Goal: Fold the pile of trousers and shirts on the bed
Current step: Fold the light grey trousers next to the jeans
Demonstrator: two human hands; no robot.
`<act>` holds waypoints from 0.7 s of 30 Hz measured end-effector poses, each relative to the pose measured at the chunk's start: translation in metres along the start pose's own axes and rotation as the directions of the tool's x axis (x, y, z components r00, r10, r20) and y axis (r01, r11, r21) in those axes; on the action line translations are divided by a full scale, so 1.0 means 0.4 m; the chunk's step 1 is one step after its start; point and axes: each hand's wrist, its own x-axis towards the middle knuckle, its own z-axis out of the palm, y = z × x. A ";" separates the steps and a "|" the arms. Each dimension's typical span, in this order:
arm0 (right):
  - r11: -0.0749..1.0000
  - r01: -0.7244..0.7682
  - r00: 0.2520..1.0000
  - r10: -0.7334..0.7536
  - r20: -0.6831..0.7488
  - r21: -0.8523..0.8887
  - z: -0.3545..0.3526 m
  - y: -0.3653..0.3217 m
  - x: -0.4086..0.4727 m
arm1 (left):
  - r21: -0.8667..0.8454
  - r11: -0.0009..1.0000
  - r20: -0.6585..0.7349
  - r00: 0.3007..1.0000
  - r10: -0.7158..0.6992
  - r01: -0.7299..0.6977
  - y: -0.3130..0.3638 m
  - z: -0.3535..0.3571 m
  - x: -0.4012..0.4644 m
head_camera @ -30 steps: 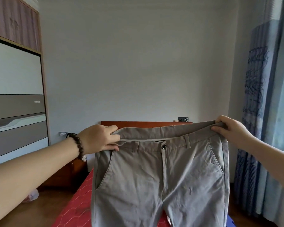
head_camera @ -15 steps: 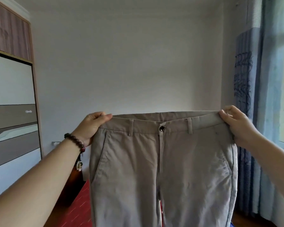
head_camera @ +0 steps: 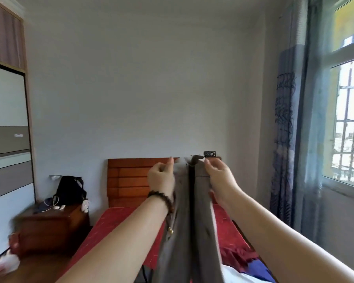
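Two hands together, left hand (head_camera: 161,177) and right hand (head_camera: 221,176) pinching grey trousers (head_camera: 189,221) waistband

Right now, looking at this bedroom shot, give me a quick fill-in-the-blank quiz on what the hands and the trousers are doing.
1. Both hands, left hand and right hand, hold the grey trousers at the ____.
2. The beaded bracelet sits on the ____ wrist.
3. The bed has a ____ cover.
4. The black bag rests on the wooden ____.

Answers: waistband; left; red; nightstand
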 end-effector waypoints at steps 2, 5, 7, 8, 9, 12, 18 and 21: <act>1.000 0.017 0.995 -0.015 0.100 -0.025 0.038 -0.010 -0.031 | -0.046 0.999 0.063 0.998 0.030 -0.027 0.009 0.014 -0.029; 0.999 -0.051 0.974 0.051 0.222 -0.008 0.043 -0.039 -0.062 | -0.092 0.995 0.307 0.951 -0.019 0.049 0.014 0.001 -0.048; 0.991 -0.133 0.949 0.124 0.289 0.013 0.036 -0.056 -0.071 | -0.091 0.994 0.458 0.889 -0.009 0.057 0.006 -0.020 -0.053; 0.985 -0.173 0.936 0.163 0.310 0.003 0.032 -0.063 -0.075 | -0.091 0.995 0.506 0.863 0.007 0.045 0.001 -0.030 -0.056; 0.979 -0.202 0.923 0.193 0.333 -0.008 0.026 -0.069 -0.077 | -0.102 0.994 0.537 0.843 0.023 0.038 -0.004 -0.040 -0.061; 0.986 -0.060 0.929 0.112 0.351 -0.157 -0.007 -0.078 -0.071 | -0.150 0.988 0.504 0.863 0.045 0.035 -0.004 -0.068 -0.066; 0.889 0.234 0.972 -0.204 0.117 -0.394 -0.178 -0.067 -0.006 | -0.294 0.951 0.502 0.862 0.068 0.097 0.061 -0.133 -0.008; 0.999 0.023 0.914 -0.009 0.406 -0.029 -0.196 -0.037 -0.034 | -0.362 0.924 0.562 0.820 0.109 0.125 0.120 -0.160 0.029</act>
